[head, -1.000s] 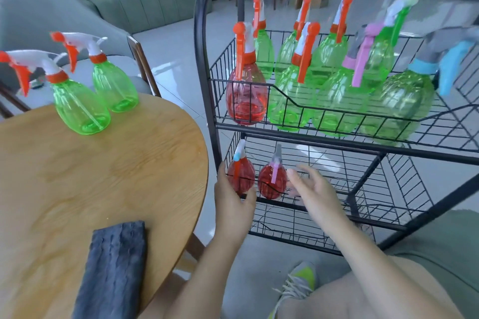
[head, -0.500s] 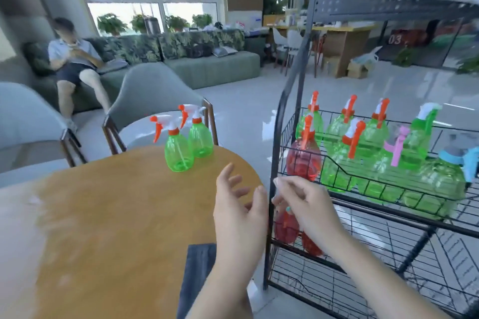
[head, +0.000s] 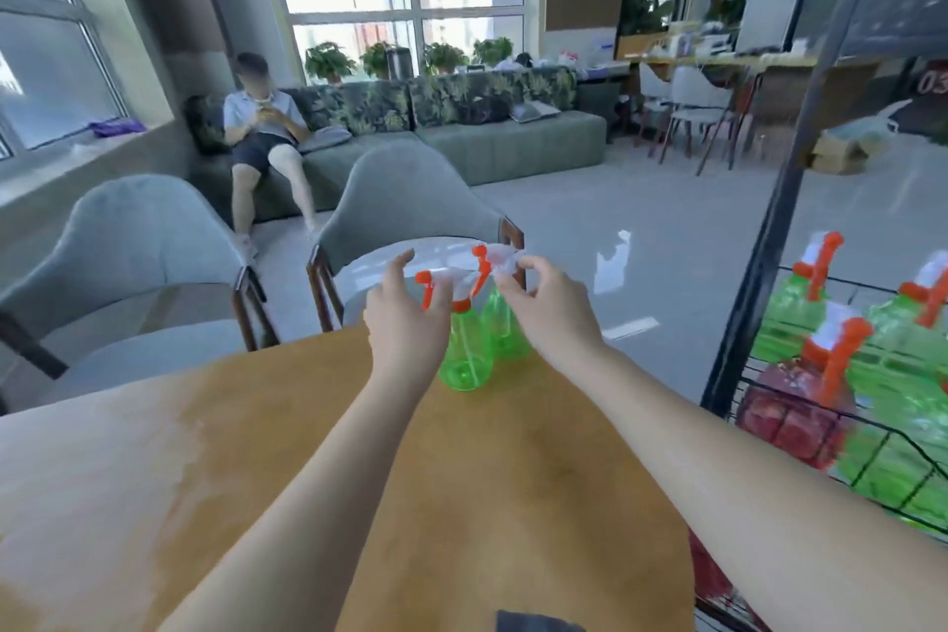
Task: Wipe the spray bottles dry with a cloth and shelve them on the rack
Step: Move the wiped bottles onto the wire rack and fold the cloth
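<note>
Two green spray bottles with white-and-orange heads stand at the far edge of the round wooden table. My left hand hovers with fingers spread beside the head of the front bottle, not closed on it. My right hand has finger and thumb curled round the white head of the rear bottle. A corner of the dark grey cloth shows at the bottom edge. The black wire rack stands to the right, with several green bottles and a red one on its shelf.
Two grey chairs stand behind the table. A person sits on the sofa by the windows. Open floor lies between the table and the rack.
Both hands left the red bottles on the rack's lower shelf and swung left and forward to the two green bottles on the table. My view lifted from the rack to the table.
</note>
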{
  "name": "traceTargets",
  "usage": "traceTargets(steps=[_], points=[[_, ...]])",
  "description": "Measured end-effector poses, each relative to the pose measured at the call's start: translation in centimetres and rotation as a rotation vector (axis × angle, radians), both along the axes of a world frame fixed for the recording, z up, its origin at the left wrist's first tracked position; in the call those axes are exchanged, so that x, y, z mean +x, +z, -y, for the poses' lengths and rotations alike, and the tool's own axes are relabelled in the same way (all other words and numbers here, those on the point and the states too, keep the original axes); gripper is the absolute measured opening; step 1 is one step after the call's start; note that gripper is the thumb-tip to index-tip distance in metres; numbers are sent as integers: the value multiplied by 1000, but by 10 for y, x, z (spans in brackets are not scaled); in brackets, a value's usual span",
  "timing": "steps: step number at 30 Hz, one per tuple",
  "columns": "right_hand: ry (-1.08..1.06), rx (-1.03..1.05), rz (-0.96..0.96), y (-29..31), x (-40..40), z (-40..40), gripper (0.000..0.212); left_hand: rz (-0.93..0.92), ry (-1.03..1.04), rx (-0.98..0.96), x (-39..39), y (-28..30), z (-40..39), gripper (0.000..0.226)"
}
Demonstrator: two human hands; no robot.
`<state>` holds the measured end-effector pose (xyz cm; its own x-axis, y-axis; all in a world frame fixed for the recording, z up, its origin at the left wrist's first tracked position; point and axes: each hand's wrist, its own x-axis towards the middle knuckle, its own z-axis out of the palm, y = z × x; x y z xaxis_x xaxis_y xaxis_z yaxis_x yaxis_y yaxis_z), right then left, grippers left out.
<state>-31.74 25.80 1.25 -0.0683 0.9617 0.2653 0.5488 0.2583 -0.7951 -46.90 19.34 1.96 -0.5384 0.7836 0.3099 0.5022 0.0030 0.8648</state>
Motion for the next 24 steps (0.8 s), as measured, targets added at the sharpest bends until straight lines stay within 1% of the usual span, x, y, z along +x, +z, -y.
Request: traceTargets(steps=[3,5,6,8,9,11,13,15,17,19,20,22,24], points=[[-62,-34,80,8,-18,-30,60,-32,-18,-85,-7,0,-24,43],[-102,-51,134,13,-27,-46,74,-22,-28,-132,-11,0,-32,39],[-118,-55,172,15,-30,-53,77,-7,-37,-140,-13,0,-32,38],[-120,-67,234,16,-33,-61,69,23,-56,-126,-16,-3,-31,36],[-112,-78,225,17,-34,-64,62,40,-63,-115,-18,-3,-28,37],[-73,-108,112,15,-34,-65,56,109,-78,-112,-18,-2,-20,36],[-5,-148,-96,13,-31,-62,52,230,-97,-98,-15,-1,-8,27],[85,-220,-293,11,-25,-55,44,347,-109,-65,-12,0,4,25],[196,-292,-453,7,-14,-42,42,374,-119,-69,-5,0,20,25],[273,-324,-522,4,-2,-20,49,370,-136,-64,6,1,41,25],[289,-320,-540,4,6,-6,49,372,-148,-56,13,2,53,26],[311,-306,-579,6,27,31,40,370,-182,-37,28,4,79,26],[325,-293,-618,9,57,76,38,377,-236,-18,47,5,108,26]])
